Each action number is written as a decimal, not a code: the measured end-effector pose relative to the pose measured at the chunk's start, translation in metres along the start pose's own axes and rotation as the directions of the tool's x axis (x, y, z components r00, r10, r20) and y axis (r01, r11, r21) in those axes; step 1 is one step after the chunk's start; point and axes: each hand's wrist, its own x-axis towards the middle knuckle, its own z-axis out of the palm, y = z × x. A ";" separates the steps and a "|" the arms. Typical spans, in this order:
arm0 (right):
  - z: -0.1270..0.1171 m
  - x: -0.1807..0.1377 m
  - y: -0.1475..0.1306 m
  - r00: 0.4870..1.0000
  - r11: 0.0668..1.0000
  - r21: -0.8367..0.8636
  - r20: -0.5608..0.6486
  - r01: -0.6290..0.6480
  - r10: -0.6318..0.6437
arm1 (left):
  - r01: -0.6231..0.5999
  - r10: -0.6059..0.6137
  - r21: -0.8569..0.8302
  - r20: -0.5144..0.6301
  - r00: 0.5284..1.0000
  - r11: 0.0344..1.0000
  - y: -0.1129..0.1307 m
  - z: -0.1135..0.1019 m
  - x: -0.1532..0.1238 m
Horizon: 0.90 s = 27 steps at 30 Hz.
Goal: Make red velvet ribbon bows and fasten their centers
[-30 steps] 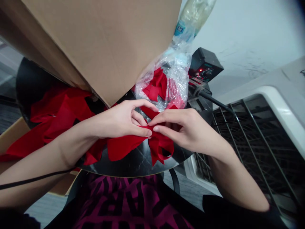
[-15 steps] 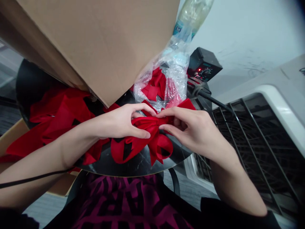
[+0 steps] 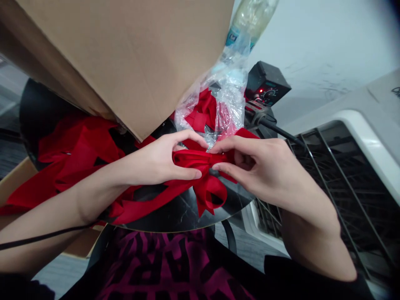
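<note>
A red ribbon bow [image 3: 193,160] lies between my hands at the front of the round black table [image 3: 175,212]. My left hand [image 3: 175,160] grips the gathered loops on its left side, thumb below and index finger above. With thumb and fingers, my right hand [image 3: 246,160] pinches the bow just right of its middle. A ribbon loop [image 3: 215,196] and a notched tail hang toward the table's front edge. Another strip of ribbon [image 3: 146,207] stretches left from the bow. Behind my left forearm lies a heap of red ribbon [image 3: 84,146].
A large cardboard box [image 3: 134,62] towers at the back left. Clear plastic [image 3: 229,100] with red ribbon inside sits behind my hands, near a bottle [image 3: 250,25]. A black device [image 3: 265,85] with a lit red light stands right of it, beside a barred white appliance [image 3: 337,175].
The loop that hung at the left of the bow has dropped into a strip running left. My right hand has shifted slightly right.
</note>
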 end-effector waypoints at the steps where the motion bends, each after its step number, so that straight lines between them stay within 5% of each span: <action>1: 0.001 -0.001 0.000 1.000 1.000 0.002 0.010 -0.010 0.010 | -0.010 0.011 0.044 -0.016 1.000 0.999 -0.001 0.000 0.000; 7: 0.006 0.001 0.005 0.993 0.995 0.010 0.062 -0.097 0.097 | -0.162 0.154 0.503 0.059 0.986 0.849 -0.003 -0.002 -0.003; 15: -0.002 0.004 -0.004 0.998 1.000 0.003 0.063 -0.015 0.015 | -0.092 0.111 0.157 -0.119 0.987 0.983 0.009 0.000 0.003; 22: 0.021 -0.008 -0.013 0.966 0.947 -0.300 -0.190 0.112 -0.174 | 0.029 -0.049 -0.076 -0.270 0.962 0.997 -0.001 0.001 0.003; 27: 0.029 -0.007 -0.009 0.967 0.932 -0.315 -0.117 0.180 -0.226 | 0.030 -0.023 0.014 -0.360 0.933 0.999 0.000 0.009 0.001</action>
